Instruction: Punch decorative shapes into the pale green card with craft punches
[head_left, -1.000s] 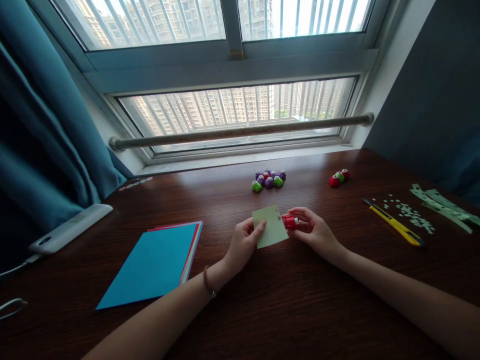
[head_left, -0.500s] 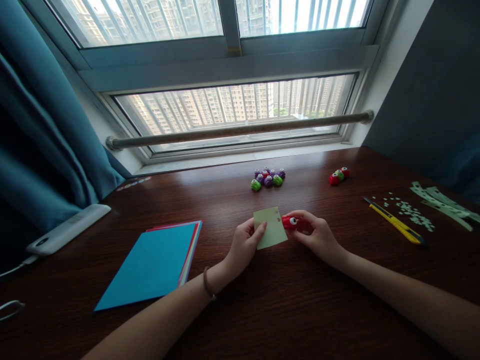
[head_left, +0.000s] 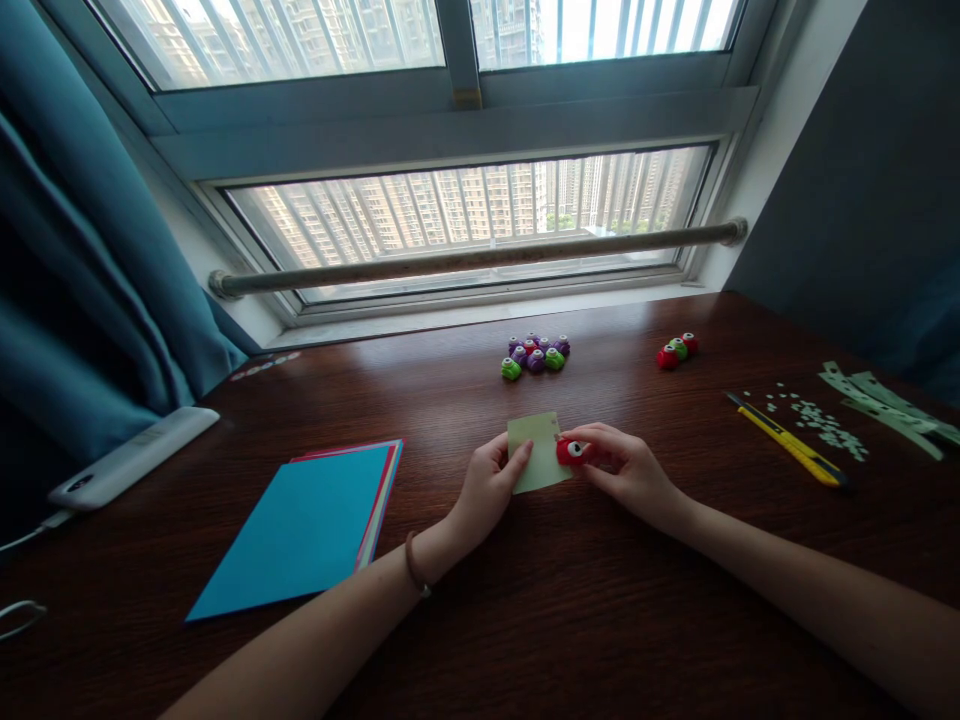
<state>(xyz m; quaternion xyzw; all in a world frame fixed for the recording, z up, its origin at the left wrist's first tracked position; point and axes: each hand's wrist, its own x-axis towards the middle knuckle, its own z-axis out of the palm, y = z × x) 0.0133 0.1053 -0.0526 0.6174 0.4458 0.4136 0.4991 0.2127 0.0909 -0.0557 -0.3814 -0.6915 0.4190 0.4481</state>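
Between thumb and fingers, my left hand (head_left: 487, 490) pinches the left side of a pale green paper piece (head_left: 538, 465). My right hand (head_left: 626, 467) grips a small red punch (head_left: 571, 452) with a white and black round button, which sits over the paper's right edge. Small holes show near the paper's upper right corner. Beyond the hands lies a cluster of purple, green and red punches (head_left: 535, 358). Farther right stand two red punches and a green one (head_left: 678, 349) in a short row.
Blue sheets (head_left: 300, 530) lie in a stack at left, near a white device (head_left: 135, 458). At right are a yellow cutter (head_left: 795, 446), tiny paper bits (head_left: 829, 430) and cut green strips (head_left: 885, 405). A metal bar (head_left: 480, 258) crosses the window.
The red punch in my right hand has moved slightly left and down along the paper's right edge. My left hand keeps its hold on the paper.
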